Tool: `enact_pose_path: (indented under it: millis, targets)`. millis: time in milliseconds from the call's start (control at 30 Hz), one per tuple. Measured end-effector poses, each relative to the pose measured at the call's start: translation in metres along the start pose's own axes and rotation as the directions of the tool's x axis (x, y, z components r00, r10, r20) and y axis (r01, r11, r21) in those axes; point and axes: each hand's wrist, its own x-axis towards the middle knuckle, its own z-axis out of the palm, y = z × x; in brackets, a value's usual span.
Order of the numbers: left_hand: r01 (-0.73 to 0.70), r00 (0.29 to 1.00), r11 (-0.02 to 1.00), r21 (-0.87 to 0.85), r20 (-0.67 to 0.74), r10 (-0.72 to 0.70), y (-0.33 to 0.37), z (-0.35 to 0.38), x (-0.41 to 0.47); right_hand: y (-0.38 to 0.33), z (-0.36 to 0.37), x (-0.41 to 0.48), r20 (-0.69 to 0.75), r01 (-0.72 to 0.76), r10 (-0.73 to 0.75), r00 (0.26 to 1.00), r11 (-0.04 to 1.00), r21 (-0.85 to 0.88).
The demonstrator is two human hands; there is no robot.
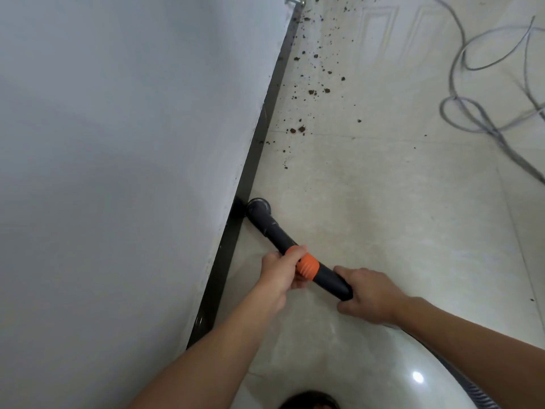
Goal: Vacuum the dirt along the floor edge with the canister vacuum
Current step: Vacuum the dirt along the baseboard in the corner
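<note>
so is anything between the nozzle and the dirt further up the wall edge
Nothing visible: only bare floor lies between the nozzle and the dirt. The grey cable lies well off to the right.

Home interior, tiled floor (383, 202), white wall (118, 143)

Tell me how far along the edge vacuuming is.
Done: pale tile floor beside the round nozzle looks crumb-free. In hand: left hand and right hand grip the black vacuum wand with orange collar, nozzle at the dark baseboard. Left: brown dirt crumbs scattered farther along the edge.
</note>
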Motion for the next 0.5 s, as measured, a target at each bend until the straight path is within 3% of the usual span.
enact_pose_path:
  millis: [200, 300, 400, 500]
  targets:
    - [0.022, 0.997, 0.999, -0.042, -0.079, -0.025, -0.029, -0.012, -0.036, -0.017, 0.020, -0.022, 0.082, 0.083, -0.082, 0.993, 0.996, -0.009]
    - [0.007, 0.993, 0.999, -0.045, -0.116, -0.012, -0.019, -0.003, -0.029, -0.023, 0.021, -0.018, 0.033, 0.041, -0.042, 0.999, 0.998, 0.042]
    - [-0.011, 0.996, 1.000, 0.000, -0.092, 0.011, 0.004, 0.015, -0.017, -0.024, 0.016, -0.016, -0.021, -0.024, 0.028, 0.999, 0.982, 0.186]
    - [0.025, 1.000, 0.995, 0.094, -0.019, -0.023, 0.031, 0.039, -0.017, -0.018, -0.005, -0.034, 0.012, -0.094, 0.097, 0.995, 0.911, 0.402]
